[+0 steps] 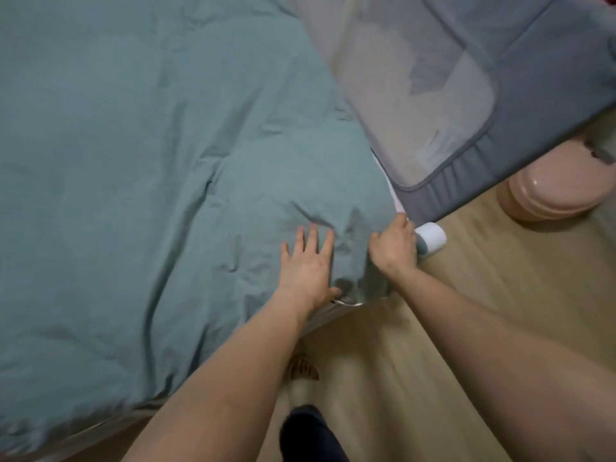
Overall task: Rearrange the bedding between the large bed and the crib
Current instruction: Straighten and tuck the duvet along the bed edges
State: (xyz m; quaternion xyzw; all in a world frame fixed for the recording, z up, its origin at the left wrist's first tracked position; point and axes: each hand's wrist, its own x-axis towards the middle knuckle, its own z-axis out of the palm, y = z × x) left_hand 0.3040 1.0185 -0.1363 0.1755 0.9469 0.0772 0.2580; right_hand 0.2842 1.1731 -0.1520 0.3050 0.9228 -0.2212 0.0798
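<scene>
The left hand point(308, 266) lies flat with fingers spread on the teal duvet point(150, 161), pressing down near the corner of the large bed. Just to its right, the right hand point(393, 248) is closed around a bunched fold of the same duvet at the bed's edge, though the blur makes the exact grip hard to read. Beyond that hand stands the grey mesh crib point(466, 95), with a white cap point(431, 236) just beside the knuckles and a pink bin point(553, 188) farther right on the wooden floor point(433, 328).
</scene>
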